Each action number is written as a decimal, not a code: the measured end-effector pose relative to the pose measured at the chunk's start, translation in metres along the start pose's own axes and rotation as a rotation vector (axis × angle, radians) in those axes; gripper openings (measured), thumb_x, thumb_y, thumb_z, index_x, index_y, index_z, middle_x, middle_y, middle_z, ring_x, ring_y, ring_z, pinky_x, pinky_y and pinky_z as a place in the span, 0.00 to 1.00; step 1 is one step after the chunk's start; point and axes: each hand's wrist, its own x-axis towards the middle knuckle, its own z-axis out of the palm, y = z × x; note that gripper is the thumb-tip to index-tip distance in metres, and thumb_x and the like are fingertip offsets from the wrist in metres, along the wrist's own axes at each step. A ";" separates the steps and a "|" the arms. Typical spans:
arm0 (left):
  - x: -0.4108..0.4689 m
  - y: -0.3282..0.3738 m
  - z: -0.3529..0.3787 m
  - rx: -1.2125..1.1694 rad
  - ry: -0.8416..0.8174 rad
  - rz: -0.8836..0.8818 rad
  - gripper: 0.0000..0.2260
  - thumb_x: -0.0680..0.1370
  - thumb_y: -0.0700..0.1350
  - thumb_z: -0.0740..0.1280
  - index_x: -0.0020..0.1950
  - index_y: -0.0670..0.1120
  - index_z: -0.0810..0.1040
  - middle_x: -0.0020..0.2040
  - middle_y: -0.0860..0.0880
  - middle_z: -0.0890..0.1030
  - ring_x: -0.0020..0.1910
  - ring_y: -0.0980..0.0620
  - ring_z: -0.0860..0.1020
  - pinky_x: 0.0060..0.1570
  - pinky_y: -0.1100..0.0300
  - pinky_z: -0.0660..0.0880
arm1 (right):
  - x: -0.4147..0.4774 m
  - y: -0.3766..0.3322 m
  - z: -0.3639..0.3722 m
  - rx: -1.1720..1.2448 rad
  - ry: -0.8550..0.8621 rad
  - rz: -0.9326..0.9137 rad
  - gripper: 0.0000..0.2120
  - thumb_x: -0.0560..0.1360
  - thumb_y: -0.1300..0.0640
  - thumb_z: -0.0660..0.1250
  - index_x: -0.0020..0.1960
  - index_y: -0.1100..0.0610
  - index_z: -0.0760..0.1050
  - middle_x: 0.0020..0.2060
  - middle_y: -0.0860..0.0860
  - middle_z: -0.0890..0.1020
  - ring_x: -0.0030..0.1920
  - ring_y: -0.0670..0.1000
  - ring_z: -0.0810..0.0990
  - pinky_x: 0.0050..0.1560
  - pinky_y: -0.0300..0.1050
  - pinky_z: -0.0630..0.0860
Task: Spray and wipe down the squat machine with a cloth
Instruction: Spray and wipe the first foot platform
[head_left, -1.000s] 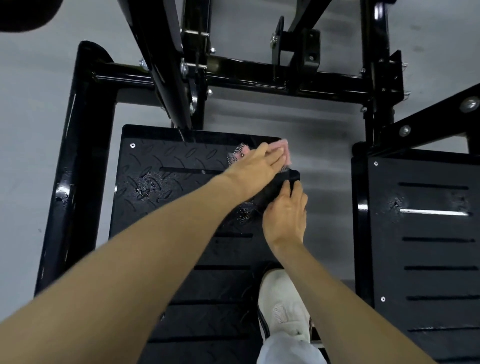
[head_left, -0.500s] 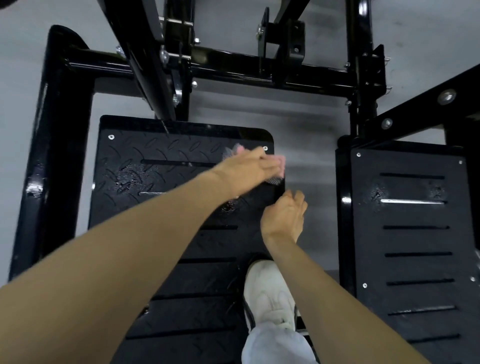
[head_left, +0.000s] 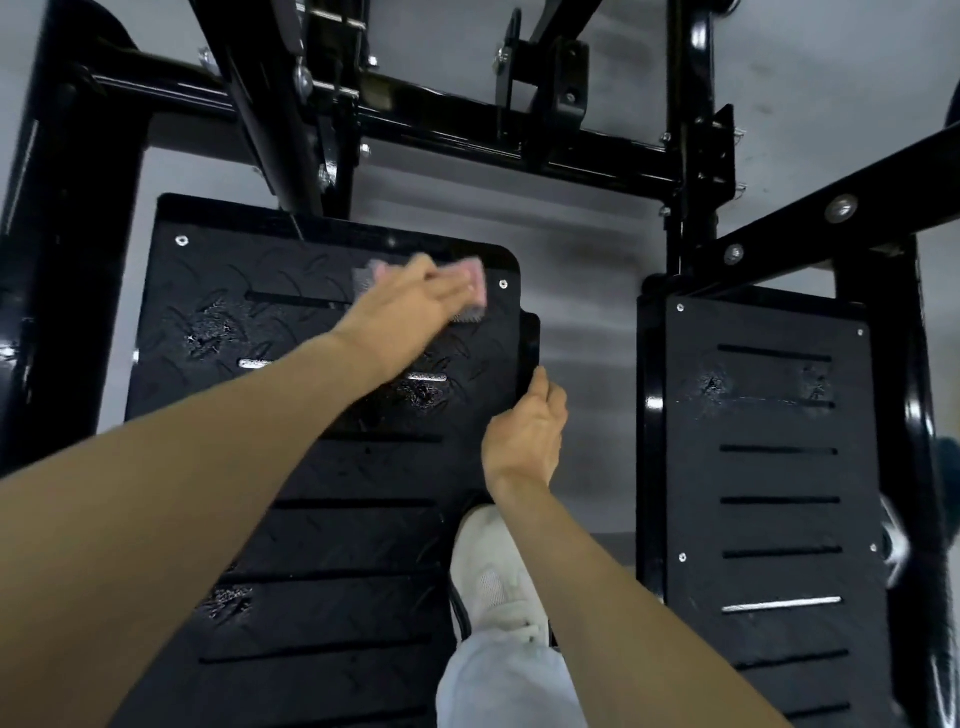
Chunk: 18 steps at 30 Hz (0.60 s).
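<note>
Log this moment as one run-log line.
step: wiping | left hand presses pink cloth on left footplate, far right corner | right hand grips black object at its right edge | wet patch unwiped

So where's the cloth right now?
Head view: the cloth lies under the left hand, at the far right corner of the left footplate, close to a screw.

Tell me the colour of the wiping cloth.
The cloth is pink with grey mesh edges; head view shows it.
</note>
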 end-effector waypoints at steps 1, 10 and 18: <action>-0.004 -0.002 0.001 0.008 0.003 -0.111 0.34 0.74 0.31 0.65 0.76 0.48 0.59 0.76 0.51 0.60 0.61 0.46 0.66 0.62 0.48 0.68 | -0.002 -0.001 0.002 -0.030 0.017 -0.018 0.31 0.76 0.69 0.56 0.77 0.57 0.54 0.70 0.56 0.62 0.67 0.57 0.65 0.65 0.51 0.67; -0.016 0.033 -0.008 -0.015 -0.102 0.136 0.28 0.77 0.34 0.62 0.75 0.49 0.62 0.73 0.52 0.62 0.62 0.45 0.65 0.63 0.50 0.67 | -0.013 -0.017 0.008 -0.148 0.038 -0.121 0.32 0.76 0.66 0.58 0.77 0.56 0.51 0.76 0.55 0.54 0.72 0.56 0.57 0.71 0.52 0.61; -0.039 0.008 -0.011 -0.085 -0.019 -0.443 0.31 0.75 0.31 0.63 0.75 0.46 0.58 0.75 0.47 0.57 0.64 0.42 0.63 0.65 0.50 0.64 | -0.026 -0.023 0.020 -0.203 -0.012 -0.184 0.26 0.82 0.55 0.53 0.78 0.55 0.50 0.77 0.56 0.49 0.75 0.56 0.52 0.74 0.53 0.56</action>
